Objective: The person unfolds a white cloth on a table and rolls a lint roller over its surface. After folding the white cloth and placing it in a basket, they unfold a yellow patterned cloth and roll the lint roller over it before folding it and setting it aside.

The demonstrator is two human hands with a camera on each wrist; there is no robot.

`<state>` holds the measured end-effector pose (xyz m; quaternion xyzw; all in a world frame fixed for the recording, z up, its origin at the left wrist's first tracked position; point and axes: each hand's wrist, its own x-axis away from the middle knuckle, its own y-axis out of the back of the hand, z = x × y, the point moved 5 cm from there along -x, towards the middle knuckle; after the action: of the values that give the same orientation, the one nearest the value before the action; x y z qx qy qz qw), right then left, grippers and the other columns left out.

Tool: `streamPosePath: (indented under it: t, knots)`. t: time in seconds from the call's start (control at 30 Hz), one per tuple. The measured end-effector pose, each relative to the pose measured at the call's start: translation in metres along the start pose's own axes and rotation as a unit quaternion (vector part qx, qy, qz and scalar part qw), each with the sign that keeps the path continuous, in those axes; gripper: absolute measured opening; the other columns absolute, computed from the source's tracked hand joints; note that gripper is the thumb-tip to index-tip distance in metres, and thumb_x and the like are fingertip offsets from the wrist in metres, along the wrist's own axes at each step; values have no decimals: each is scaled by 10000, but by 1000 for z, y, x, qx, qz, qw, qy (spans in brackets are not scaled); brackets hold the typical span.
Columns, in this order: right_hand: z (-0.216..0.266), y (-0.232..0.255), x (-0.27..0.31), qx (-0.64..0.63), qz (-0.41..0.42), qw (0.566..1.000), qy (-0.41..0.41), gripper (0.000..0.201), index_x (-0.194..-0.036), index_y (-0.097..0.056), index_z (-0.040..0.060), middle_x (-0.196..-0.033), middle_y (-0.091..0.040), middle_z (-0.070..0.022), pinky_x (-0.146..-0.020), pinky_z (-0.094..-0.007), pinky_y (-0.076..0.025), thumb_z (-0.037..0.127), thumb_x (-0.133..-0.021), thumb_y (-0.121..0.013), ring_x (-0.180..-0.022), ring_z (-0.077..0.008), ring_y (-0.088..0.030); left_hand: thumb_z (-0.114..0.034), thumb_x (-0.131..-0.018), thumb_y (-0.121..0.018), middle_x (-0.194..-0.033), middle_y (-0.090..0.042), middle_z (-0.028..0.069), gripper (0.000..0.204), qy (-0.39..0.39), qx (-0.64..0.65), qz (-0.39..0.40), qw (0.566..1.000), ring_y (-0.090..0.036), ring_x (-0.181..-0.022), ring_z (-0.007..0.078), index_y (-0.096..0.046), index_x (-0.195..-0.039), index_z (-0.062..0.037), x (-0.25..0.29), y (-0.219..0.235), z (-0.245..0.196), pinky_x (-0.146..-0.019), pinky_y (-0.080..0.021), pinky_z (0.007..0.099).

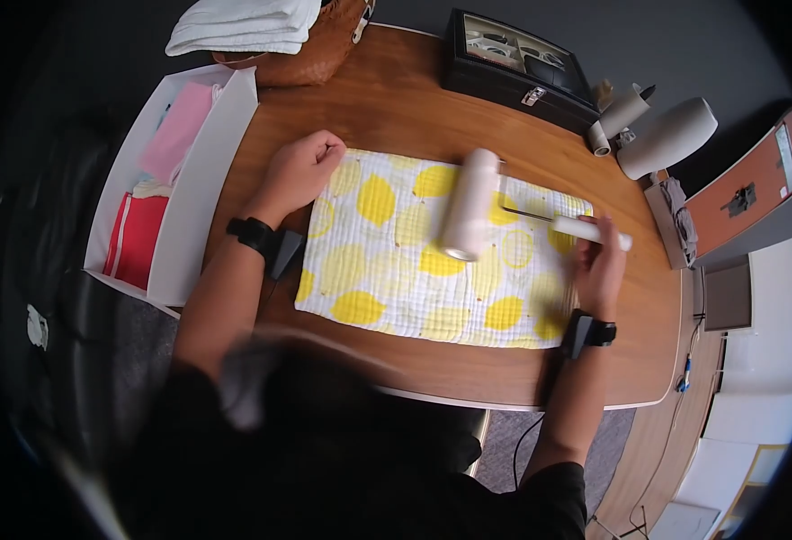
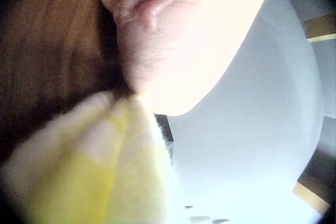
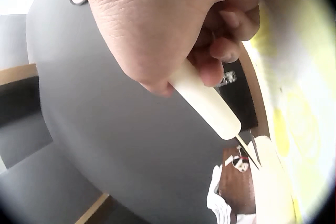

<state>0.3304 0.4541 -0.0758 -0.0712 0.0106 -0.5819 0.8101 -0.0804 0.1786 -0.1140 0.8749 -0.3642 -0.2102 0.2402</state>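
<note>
A muslin cloth (image 1: pixel 387 279) printed with yellow lemons lies spread flat on the wooden table. My left hand (image 1: pixel 301 175) is at its far left corner. In the left wrist view the cloth (image 2: pixel 100 176) bunches into folds where the left hand (image 2: pixel 163 40) pinches it. My right hand (image 1: pixel 601 270) grips the white handle of a lint roller (image 1: pixel 473 202), whose thin metal rod leads to a pale roll over the cloth's middle. The right wrist view shows the fingers curled round the handle (image 3: pixel 207 100), with part of the roll below.
Left of the cloth stands a white box (image 1: pixel 207 189) with folded pink and red fabrics. Behind it are a brown woven bag (image 1: pixel 324 54) and folded white towels (image 1: pixel 243 27). A black display case (image 1: pixel 526 112) sits at the back, a white bottle-like object (image 1: pixel 670 139) at the right.
</note>
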Motion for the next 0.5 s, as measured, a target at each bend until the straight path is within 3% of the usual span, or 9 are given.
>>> streamPosePath:
  t: [0.07,0.13,0.27,0.4,0.5]
  knots:
    - [-2,45,-26,-78,-10,997,26,357,-945,-700,47,-633,-508,42,-453,-247,-232,365,-1092,-632,-481,-54,-360,-241,-1041,-670,-830,-733,88,206,2,-1,5,1000,-701,-730,203,-731,-1077,-47,1,1,-3,-693,-534,349]
    - [9,71,-29,-125,-127,981,78,346,-841,-615,75,-588,-438,44,-438,-258,-211,330,-1073,-640,-457,-60,-325,-244,-1040,-671,-833,-736,90,208,-4,0,1,1000,-707,-735,208,-731,-1078,-48,2,2,-3,-693,-533,352]
    - [15,102,-34,-146,-129,979,68,313,-823,-590,77,-568,-366,50,-434,-265,-210,291,-1045,-645,-454,-56,-293,-243,-1039,-671,-849,-747,98,207,-5,-3,0,1000,-719,-750,223,-731,-1082,-50,1,2,1,-692,-533,357]
    - [9,43,-19,-95,-80,990,58,301,-842,-620,60,-586,-455,37,-443,-253,-239,271,-1056,-639,-460,-65,-343,-230,-1039,-673,-843,-742,97,201,-6,11,6,1000,-709,-738,211,-725,-1080,-40,0,-1,4,-685,-528,350]
    - [-4,-10,6,-61,-22,998,-23,305,-895,-683,21,-617,-517,12,-451,-258,-261,266,-1070,-630,-483,-72,-384,-228,-1052,-668,-810,-722,83,210,-22,32,1,999,-671,-706,177,-715,-1080,-25,-3,-4,10,-671,-514,338]
